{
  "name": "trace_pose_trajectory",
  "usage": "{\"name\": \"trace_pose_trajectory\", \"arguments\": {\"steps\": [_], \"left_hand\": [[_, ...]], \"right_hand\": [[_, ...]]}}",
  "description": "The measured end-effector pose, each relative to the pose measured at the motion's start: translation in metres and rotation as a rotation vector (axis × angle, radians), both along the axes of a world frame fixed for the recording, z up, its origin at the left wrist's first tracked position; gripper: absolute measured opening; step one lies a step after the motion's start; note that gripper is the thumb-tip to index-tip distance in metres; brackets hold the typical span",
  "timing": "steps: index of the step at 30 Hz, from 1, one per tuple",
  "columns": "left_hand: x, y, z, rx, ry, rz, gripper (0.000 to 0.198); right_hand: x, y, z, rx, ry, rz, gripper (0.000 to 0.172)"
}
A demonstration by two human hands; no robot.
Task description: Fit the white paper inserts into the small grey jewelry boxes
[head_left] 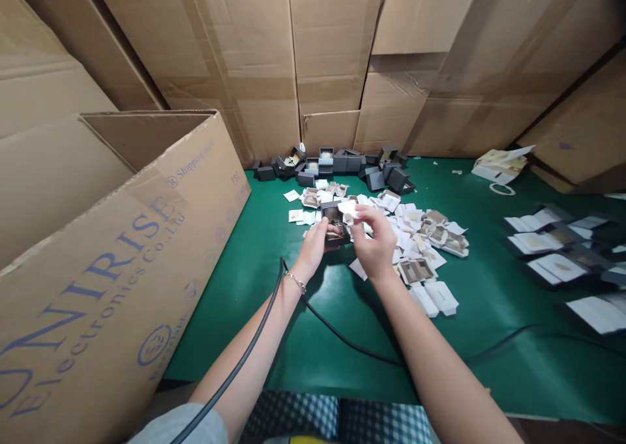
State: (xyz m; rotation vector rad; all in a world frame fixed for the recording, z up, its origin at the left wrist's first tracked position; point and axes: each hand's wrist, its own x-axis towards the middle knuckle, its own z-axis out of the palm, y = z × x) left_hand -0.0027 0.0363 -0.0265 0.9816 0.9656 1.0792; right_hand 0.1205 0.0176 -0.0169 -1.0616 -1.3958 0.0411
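Note:
In the middle of the view, my left hand is closed around a small black box, which stands open with its lid tipped back and something brownish inside. Just to the right, my right hand pinches a small white card over the box's edge; whether it is a single piece I cannot tell. Beneath and beyond both hands spreads a pile of white cards and papers, mixed with brownish-grey box inserts.
Several black boxes line the back of the green table. A large cardboard carton stands at the left. Blurred open black boxes with white cards lie at the right. A black cable crosses in front of me.

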Motion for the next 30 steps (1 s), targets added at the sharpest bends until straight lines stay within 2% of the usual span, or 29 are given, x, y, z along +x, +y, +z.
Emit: {"name": "trace_pose_trajectory", "arguments": {"steps": [3,6,9,13,17,22,27,30], "left_hand": [[-0.001,0.0,0.001,0.015,-0.038,-0.014,0.038],[-0.003,0.001,0.002,0.025,-0.042,0.049,0.024],[-0.005,0.003,0.003,-0.011,-0.019,0.06,0.017],[-0.006,0.004,0.002,0.027,0.045,0.035,0.025],[-0.006,0.007,-0.004,0.142,0.16,0.052,0.022],[-0.004,0.006,-0.007,0.174,0.262,0.035,0.018],[0.001,-0.003,-0.002,0.202,0.271,0.021,0.02],[0.004,-0.008,-0.001,0.2,0.24,0.055,0.032]], "right_hand": [[-0.008,-0.003,-0.003,-0.067,-0.296,0.137,0.011],[-0.011,-0.005,-0.005,-0.138,-0.384,0.165,0.015],[-0.009,-0.004,-0.004,-0.162,-0.281,0.038,0.019],[-0.004,0.001,-0.004,-0.262,-0.153,-0.051,0.022],[-0.001,0.007,-0.009,-0.397,0.009,0.029,0.022],[0.0,0.01,-0.013,-0.497,0.24,0.165,0.022],[0.0,0.012,-0.012,-0.583,0.405,0.176,0.027],[-0.001,0.011,-0.011,-0.646,0.467,0.179,0.028]]}}
